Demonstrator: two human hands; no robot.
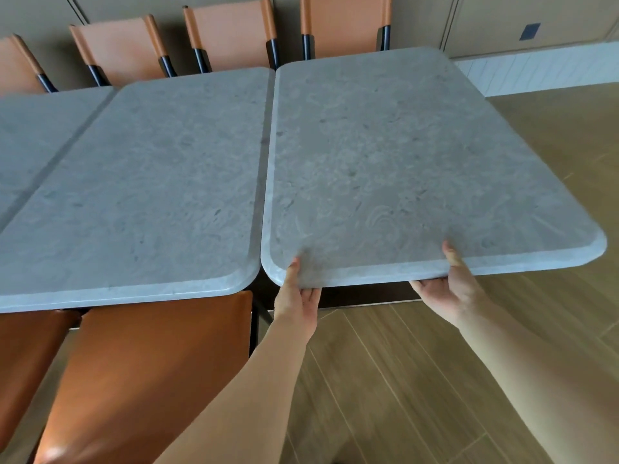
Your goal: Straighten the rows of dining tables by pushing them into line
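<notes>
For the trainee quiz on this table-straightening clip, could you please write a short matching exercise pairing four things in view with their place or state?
Column one:
1. left hand
2. right hand
3. end table
4. middle table

Column two:
A. touched by neither hand
B. grips the near edge towards the outer corner
C. held by both hands
D. grips the near edge by the gap between the tables

Pairs: 1-D, 2-B, 3-C, 4-A
</notes>
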